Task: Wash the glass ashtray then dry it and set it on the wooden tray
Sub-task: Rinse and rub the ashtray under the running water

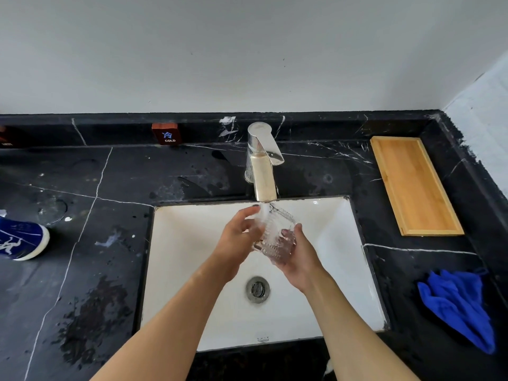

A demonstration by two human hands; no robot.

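While the water runs from the faucet (261, 166), the person has the glass ashtray (276, 237) tipped under the stream over the sink (189, 243), so the runoff drops straight toward the drain (257, 289) instead of onto the counter (82, 215). Right hand (298, 259) cups it from below at about 4 o'clock, fingers wrapped around the ribbed glass. Left hand (237, 243) is at 9 o'clock of it, fingers curled onto the rim, looks like rubbing it clean. Can't tell how much water is sitting inside the ashtray, the stream blurs it. Basin looks otherwise empty. Wooden tray (415, 185) waits bare at 2 o'clock from the sink, and the blue cloth (459, 306) lies crumpled at 4 o'clock, handy for drying. So I'd say it's only at the washing stage.
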